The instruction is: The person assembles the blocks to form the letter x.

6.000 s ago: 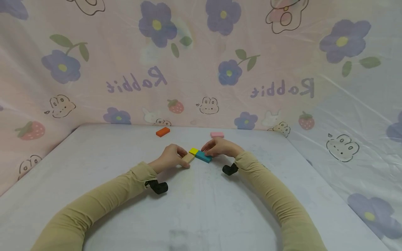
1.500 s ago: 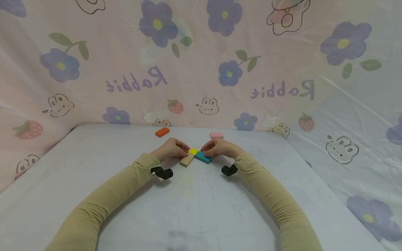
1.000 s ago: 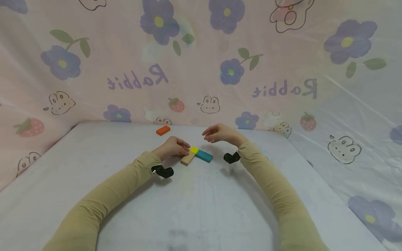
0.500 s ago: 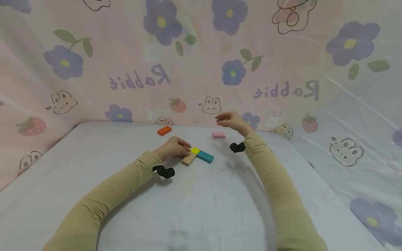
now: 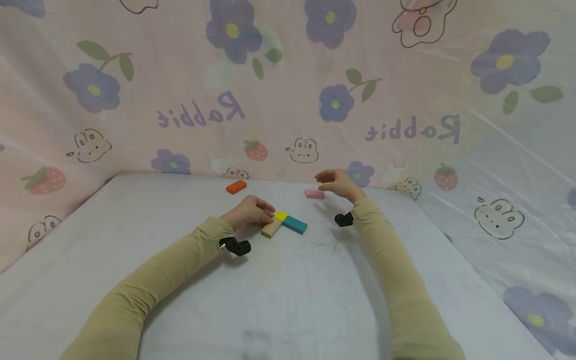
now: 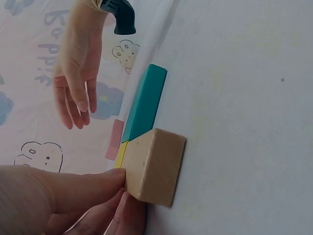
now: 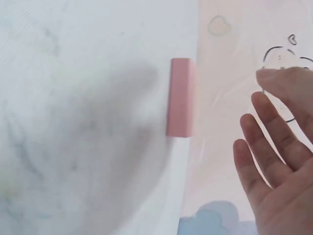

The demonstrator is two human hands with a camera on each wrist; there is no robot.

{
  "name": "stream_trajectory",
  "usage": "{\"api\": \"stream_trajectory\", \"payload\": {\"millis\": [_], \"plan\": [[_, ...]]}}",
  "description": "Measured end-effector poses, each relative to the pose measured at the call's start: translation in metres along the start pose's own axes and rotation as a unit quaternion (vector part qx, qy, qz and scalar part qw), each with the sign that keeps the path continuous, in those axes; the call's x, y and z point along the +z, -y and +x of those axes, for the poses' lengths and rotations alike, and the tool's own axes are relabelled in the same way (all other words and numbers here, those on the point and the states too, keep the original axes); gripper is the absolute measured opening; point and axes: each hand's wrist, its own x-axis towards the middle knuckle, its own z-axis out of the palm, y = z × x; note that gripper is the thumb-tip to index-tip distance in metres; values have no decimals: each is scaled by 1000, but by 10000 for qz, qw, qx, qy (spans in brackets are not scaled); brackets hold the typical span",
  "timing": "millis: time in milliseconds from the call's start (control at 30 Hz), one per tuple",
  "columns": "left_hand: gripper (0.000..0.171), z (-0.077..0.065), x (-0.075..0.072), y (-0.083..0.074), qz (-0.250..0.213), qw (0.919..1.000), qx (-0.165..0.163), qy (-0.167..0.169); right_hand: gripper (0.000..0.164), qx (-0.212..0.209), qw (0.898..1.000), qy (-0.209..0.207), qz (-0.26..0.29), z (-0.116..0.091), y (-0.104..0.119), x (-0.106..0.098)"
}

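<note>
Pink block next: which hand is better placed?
Right, I'd say. The right hand hovers close by the pink block, fingers parted, holding nothing. The left hand is down at the tan block, farther from the pink one.

- Yellow block [image 5: 281, 216]: plain bright yellow.
- Teal block [image 5: 295, 225], right of the yellow block: solid teal.
- Wooden block [image 5: 271, 229], nearer than the yellow block: light tan.
- Orange block [image 5: 236, 187], beyond the yellow block, left: plain orange.
- Pink block [image 5: 314, 193], beyond it, right: plain pink.
- Table [image 5: 288, 300], under the yellow block: white, faint grey smudges.
- Curtain [image 5: 279, 100], behind the yellow block: pale pink, with purple-blue flowers, green leaves, red strawberries, black-outlined rabbits, 2 purple "Rabbit" words.
</note>
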Motion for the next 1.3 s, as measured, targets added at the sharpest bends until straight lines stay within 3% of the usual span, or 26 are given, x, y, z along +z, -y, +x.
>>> {"api": "stream_trajectory", "payload": {"millis": [233, 633, 1300], "plan": [[32, 1, 0, -1, 47, 10000, -61, 24, 39, -1, 9991, 147, -406, 2, -14, 9], [33, 1, -1, -1, 37, 10000, -77, -13, 46, 31, 9985, 224, -502, 7, -16, 25], [33, -2, -1, -4, 41, 10000, -76, 5, 45, 192, 9965, 189, -794, 11, -21, 30]]}}
